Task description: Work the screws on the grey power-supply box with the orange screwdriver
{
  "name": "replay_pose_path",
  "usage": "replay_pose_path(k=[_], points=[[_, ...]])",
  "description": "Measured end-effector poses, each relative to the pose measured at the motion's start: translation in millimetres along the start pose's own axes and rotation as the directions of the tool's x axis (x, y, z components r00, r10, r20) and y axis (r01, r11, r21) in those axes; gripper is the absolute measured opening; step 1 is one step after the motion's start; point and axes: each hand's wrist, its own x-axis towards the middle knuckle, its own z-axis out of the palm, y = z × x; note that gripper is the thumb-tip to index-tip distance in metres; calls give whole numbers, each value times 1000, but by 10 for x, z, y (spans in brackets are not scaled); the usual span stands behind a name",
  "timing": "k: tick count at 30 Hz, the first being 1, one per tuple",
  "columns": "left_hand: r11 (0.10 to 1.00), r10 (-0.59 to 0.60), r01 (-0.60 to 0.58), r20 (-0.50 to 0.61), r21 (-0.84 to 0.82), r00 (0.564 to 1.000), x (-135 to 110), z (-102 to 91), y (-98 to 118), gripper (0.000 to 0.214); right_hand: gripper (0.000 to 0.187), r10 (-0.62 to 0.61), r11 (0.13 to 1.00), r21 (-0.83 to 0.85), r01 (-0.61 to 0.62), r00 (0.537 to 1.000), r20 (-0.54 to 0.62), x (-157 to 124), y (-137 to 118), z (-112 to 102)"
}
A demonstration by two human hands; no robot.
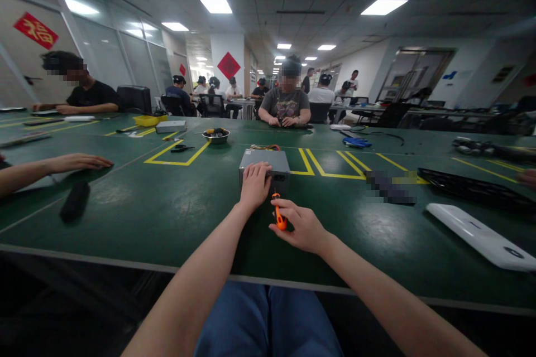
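- The right hand [302, 226] pinches an orange screwdriver [278, 213] between its fingers and thumb.
- The screwdriver's thin end points up, just beside the near side of the box.
- The left hand [254, 185] lies spread on a gray metal box [268, 160], with its fingers curved over the near edge.
- The box sits on a green table [176, 223], close to the near edge, with wires [265, 147] behind it.
- Farther off are yellow tape lines [167, 163] and a metal bowl [216, 136].
- On the left, a helper's hand [79, 163] lies flat on the table.
- On the right lies a white board [481, 237].
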Motion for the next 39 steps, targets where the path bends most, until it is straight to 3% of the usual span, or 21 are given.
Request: replay_pose_path(k=[3,7,9,14,20,23,27,39], points=[[1000,-3,3,4,8,1000,2,8,-7,24,33,15,999,40,-19,996,90,6,-18,-28],[1000,-4,4,7,3,1000,4,8,-6,25,35,-60,996,-49,70,981,182,26,-20,-41],[1000,-1,1,5,-3,1000,3,3,0,25,31,-78,991,-96,91,988,132,16,9,-18],[1000,-12,12,3,-3,1000,2,1,11,25,28,7,999,-41,-8,1000,-25,-25,59,21],[1000,-11,10,-6,-6,1000,3,22,-3,25,34,-50,992,-106,70,982,182,2,19,-33],[1000,-9,9,-7,-1,1000,2,24,-4,25,24,-63,982,-173,79,994,94,-5,48,-12],[1000,-15,15,5,-2,1000,1,10,8,26,19,-25,993,-121,17,998,-63,-21,95,30],[1000,-2,2,1,14,1000,-1,5,6,24,23,-8,986,-165,-22,983,-183,-127,203,-229]])
